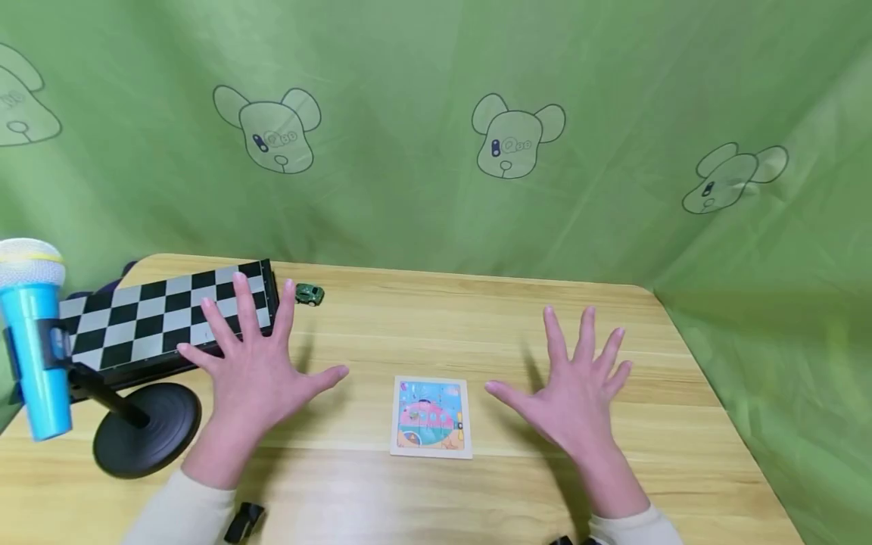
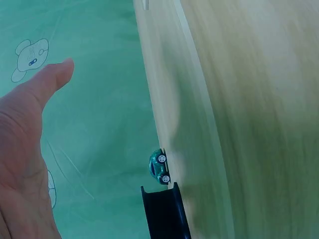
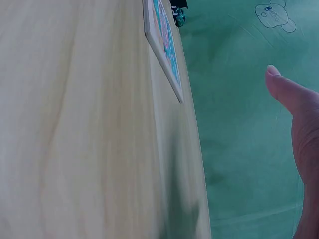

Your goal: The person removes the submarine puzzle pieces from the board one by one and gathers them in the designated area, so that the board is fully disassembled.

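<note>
Both hands hover over the wooden table with fingers spread wide and nothing in them. The left hand is left of a small square picture puzzle, its fingertips overlapping the checkered board in the head view. On the other side of the puzzle, the right hand has its thumb pointing toward it. The puzzle lies flat in a pale frame and shows a pink and teal submarine-like picture. In the left wrist view the left thumb stands out over the green backdrop; the right thumb appears likewise in the right wrist view.
A black-and-white checkered board lies at the back left, with a small green toy car beside it. At the left stands a blue toy microphone on a round black base. A green curtain hangs behind the wooden table.
</note>
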A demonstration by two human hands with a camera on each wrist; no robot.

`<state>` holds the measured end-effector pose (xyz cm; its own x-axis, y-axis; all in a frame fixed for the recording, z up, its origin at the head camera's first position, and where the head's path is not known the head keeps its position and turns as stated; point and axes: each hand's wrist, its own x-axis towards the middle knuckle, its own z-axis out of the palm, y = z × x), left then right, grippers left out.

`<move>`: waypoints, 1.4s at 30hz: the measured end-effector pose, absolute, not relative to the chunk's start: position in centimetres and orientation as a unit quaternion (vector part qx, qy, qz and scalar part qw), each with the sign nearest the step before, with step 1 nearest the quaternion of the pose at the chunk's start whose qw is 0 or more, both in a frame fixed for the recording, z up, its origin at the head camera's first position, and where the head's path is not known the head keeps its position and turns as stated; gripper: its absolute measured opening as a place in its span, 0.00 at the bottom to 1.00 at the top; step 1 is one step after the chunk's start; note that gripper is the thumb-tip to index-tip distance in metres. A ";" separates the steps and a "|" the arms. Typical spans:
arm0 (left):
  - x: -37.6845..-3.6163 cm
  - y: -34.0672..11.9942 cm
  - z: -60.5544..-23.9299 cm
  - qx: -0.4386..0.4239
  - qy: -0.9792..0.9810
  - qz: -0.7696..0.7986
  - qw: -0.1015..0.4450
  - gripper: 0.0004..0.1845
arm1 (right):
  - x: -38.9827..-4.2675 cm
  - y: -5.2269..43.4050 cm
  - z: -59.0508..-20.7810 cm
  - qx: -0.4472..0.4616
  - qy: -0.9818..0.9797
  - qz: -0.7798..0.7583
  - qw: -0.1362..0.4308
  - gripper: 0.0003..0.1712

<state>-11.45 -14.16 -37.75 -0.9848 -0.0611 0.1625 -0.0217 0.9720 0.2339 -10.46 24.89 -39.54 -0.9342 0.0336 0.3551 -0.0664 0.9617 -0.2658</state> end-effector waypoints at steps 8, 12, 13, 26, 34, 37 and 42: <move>-10.9 -11.6 -38.5 -0.015 -0.978 -0.182 0.100 0.71 | -10.9 22.5 -39.8 0.058 -0.930 0.306 0.196 0.70; -10.1 -9.2 -38.8 -0.019 -0.953 -0.296 0.055 0.72 | -11.3 20.0 -40.3 0.084 -0.871 0.466 0.131 0.64; -9.9 -8.7 -38.8 -0.019 -0.947 -0.318 0.043 0.71 | -11.4 19.4 -40.4 0.084 -0.857 0.495 0.112 0.63; -8.9 -4.5 -40.9 -0.023 -0.882 -0.465 -0.069 0.64 | -12.5 15.9 -42.3 0.098 -0.842 0.529 -0.019 0.44; -8.8 -3.5 -42.4 -0.029 -0.887 -0.451 -0.094 0.63 | -12.8 15.2 -43.4 0.158 -0.856 0.484 -0.089 0.37; -8.7 -3.4 -42.8 -0.033 -0.890 -0.446 -0.090 0.63 | -12.9 14.9 -43.4 0.172 -0.861 0.467 -0.103 0.34; -8.4 -3.5 -43.0 -0.043 -0.878 -0.466 -0.101 0.62 | -12.7 14.7 -43.2 0.190 -0.875 0.431 -0.113 0.30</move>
<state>-8.40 -3.52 -43.01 -0.9758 0.1693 -0.1386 -0.0199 0.5620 0.8269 -12.68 14.65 -43.20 -0.9024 -0.4296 -0.0335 -0.2352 0.5563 -0.7970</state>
